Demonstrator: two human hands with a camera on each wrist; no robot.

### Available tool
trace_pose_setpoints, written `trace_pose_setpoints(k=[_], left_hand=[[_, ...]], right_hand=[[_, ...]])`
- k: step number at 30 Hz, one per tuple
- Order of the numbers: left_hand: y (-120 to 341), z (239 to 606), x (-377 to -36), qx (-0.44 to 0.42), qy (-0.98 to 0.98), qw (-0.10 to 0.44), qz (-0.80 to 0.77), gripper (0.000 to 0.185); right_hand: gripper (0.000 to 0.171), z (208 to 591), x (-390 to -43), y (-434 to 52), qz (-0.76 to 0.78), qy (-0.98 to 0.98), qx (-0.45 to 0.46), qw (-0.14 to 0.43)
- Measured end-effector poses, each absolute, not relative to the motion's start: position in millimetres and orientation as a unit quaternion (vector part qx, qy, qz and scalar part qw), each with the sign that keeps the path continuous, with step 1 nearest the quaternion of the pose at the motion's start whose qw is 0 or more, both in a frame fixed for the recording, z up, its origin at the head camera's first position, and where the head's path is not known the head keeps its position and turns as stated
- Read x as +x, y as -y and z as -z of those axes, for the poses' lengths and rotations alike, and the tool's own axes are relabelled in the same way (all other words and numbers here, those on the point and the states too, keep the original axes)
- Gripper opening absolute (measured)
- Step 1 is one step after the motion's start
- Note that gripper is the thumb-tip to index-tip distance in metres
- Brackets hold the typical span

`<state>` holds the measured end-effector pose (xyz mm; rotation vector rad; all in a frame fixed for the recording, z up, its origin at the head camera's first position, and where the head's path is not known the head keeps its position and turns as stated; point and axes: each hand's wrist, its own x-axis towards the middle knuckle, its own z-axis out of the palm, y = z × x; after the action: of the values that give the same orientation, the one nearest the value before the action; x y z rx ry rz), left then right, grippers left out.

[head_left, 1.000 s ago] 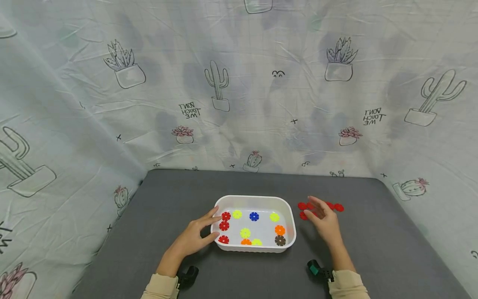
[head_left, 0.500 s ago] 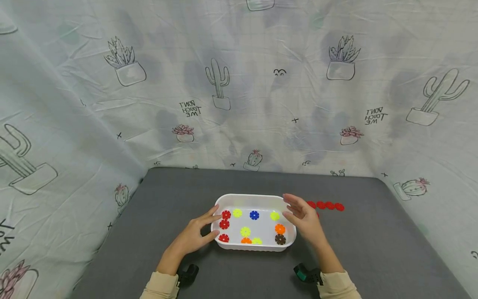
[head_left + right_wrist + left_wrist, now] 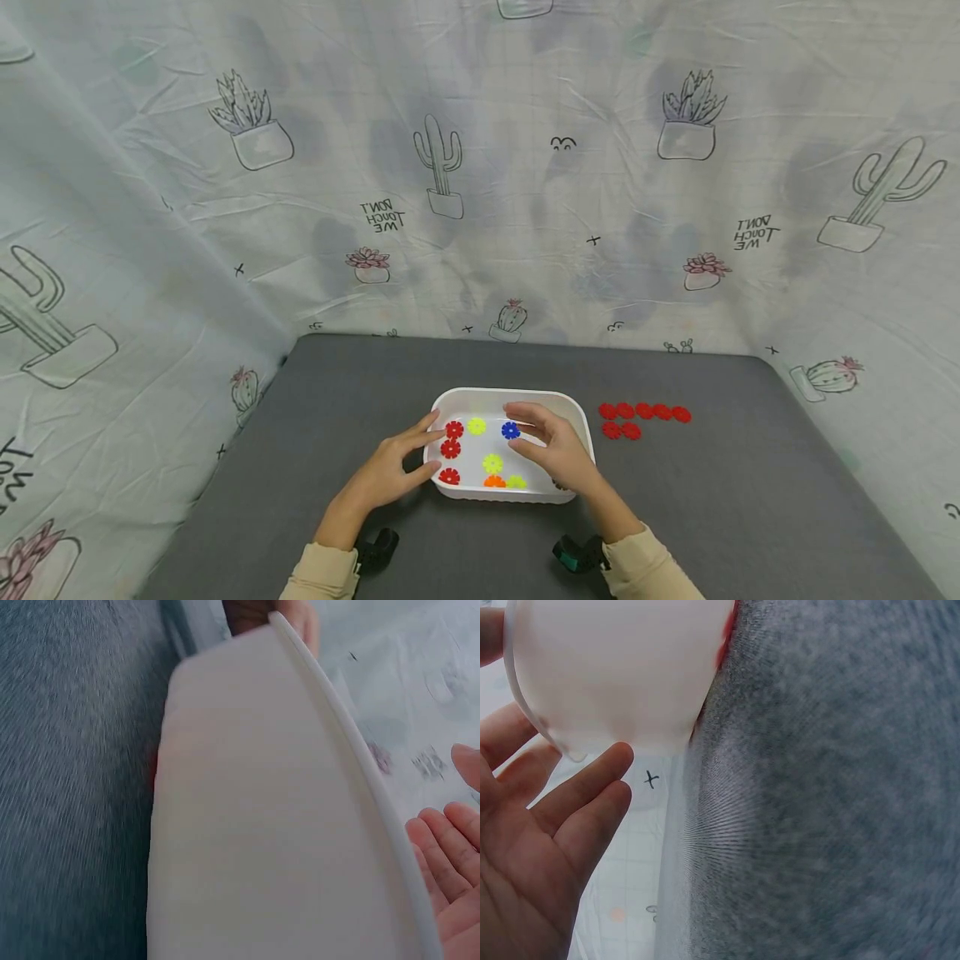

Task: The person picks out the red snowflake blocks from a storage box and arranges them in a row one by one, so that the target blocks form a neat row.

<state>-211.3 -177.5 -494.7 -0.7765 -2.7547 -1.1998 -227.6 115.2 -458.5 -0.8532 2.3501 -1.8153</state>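
A white plastic tub (image 3: 517, 492) sits on the table, with flower-shaped plastic discs lying in it. My left hand (image 3: 388, 472) rests on its left end, thumb and index finger over the rim and the other fingers outside the wall in the left wrist view. Above the tub's right half hovers my right hand (image 3: 558, 450), thumb and fingers apart, with nothing visible between them. Its fingertips are close to a blue disc (image 3: 510, 431). Red discs (image 3: 450, 449) line the left side. Yellow discs (image 3: 492, 463) and an orange disc (image 3: 495, 482) lie nearer the middle. My right hand hides other discs.
Several red discs (image 3: 643, 411) lie in two rows on the grey table (image 3: 360, 371) to the right of the tub. A pale curtain (image 3: 525, 208) printed with cacti surrounds the table's back and sides.
My right hand has moved left, from over the red discs on the table to above the tub, uncovering those rows. The left hand has stayed at the tub's left end.
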Motion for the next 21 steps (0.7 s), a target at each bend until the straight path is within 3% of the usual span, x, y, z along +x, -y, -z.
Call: trace_pose_setpoints(k=[8, 21], left_hand=[[178.3, 493.4, -211.4, -0.251, 0.887, 0.012, 0.387, 0.051], [179.4, 493.8, -211.4, -0.269, 0.88, 0.015, 0.391, 0.051]], right_hand=[[0.047, 456.6, -233.8, -85.8, 0.565, -0.762, -0.298, 0.103], [0.037, 465.5, -248.6, -51.8, 0.488, -0.79, -0.331, 0.168]])
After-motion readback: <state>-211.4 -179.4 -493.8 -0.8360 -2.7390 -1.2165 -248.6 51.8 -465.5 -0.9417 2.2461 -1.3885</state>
